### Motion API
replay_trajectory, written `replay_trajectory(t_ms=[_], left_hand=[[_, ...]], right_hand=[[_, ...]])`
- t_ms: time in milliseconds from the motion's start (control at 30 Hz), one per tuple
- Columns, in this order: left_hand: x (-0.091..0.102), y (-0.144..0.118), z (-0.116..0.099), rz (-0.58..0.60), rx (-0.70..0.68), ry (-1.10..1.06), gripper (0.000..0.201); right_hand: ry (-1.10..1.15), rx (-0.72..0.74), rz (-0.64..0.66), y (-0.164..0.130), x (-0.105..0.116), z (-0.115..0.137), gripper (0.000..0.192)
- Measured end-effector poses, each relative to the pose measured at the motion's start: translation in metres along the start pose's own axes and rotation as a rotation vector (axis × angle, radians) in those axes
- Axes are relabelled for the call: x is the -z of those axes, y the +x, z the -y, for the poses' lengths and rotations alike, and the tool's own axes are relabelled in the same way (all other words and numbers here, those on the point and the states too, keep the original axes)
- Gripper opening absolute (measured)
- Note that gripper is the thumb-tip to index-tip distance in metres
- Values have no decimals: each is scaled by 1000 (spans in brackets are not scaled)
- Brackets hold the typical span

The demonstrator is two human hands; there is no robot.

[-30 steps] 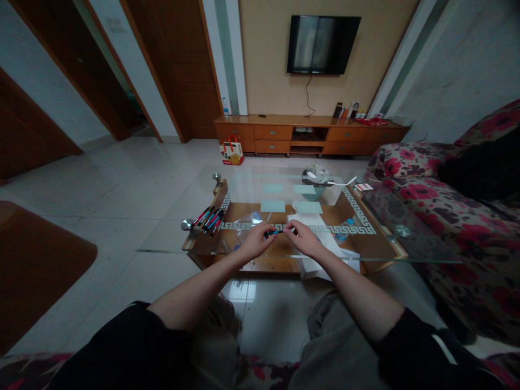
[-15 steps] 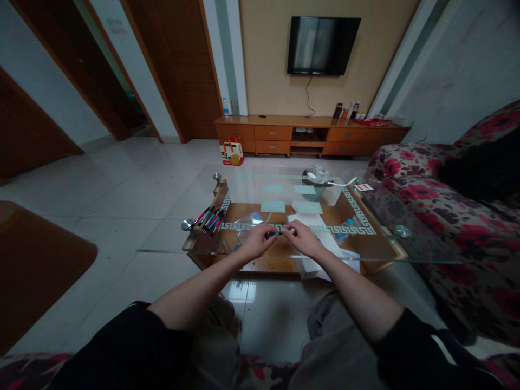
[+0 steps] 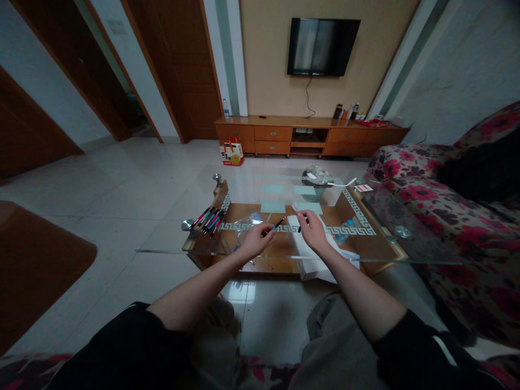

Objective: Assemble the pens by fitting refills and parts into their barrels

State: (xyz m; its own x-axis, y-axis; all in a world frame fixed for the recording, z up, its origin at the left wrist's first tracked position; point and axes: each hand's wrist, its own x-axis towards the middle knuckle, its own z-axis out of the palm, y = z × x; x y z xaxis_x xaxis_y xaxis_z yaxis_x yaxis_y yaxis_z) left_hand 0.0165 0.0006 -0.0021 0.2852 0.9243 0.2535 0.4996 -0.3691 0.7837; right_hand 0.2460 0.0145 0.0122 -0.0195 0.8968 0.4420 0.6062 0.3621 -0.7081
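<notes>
While fast in left fingers (image 3: 264,227), pen (image 3: 278,222) diagonal lengthwise, end forward-right; dark piece (image 3: 299,229) in right fingers (image 3: 305,214)

Beyond the far edge of our worktop (image 3: 252,189) we see a wooden cabinet (image 3: 333,138) below a television (image 3: 324,47); near the right edge, a floral sofa (image 3: 455,233); underneath, tiled floor (image 3: 122,189).
</notes>
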Motion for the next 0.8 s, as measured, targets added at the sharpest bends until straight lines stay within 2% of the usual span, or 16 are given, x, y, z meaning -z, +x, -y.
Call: replay_trajectory(t_ms=[33, 100, 233, 333, 433, 533, 600, 700, 800], left_hand=[[-1, 0, 2, -19, 33, -21, 28], [-2, 1, 6, -48, 89, -51, 31], [-7, 2, 13, -52, 139, -114, 30], [-9, 1, 14, -21, 178, -171, 29], [-9, 0, 14, 15, 179, -207, 28], [-9, -1, 14, 30, 159, -210, 28], [-8, -1, 15, 28, 150, -187, 30], [-6, -2, 13, 21, 117, -130, 29], [-4, -3, 10, 14, 71, -71, 24]], right_hand=[[-22, -20, -60, 2, 3, -6, 27], [-98, -1, -77, 4, 7, -17, 23], [-256, 87, 84, 0, 6, -38, 27], [-335, 65, 170, -3, 0, -49, 33], [-371, 33, 218, -3, -5, -56, 30], [-363, 23, 233, -3, -8, -54, 23], [-312, 27, 183, -2, -8, -48, 21], [-142, 9, 60, -1, -7, -31, 21], [62, -47, 20, -2, -6, -13, 26]])
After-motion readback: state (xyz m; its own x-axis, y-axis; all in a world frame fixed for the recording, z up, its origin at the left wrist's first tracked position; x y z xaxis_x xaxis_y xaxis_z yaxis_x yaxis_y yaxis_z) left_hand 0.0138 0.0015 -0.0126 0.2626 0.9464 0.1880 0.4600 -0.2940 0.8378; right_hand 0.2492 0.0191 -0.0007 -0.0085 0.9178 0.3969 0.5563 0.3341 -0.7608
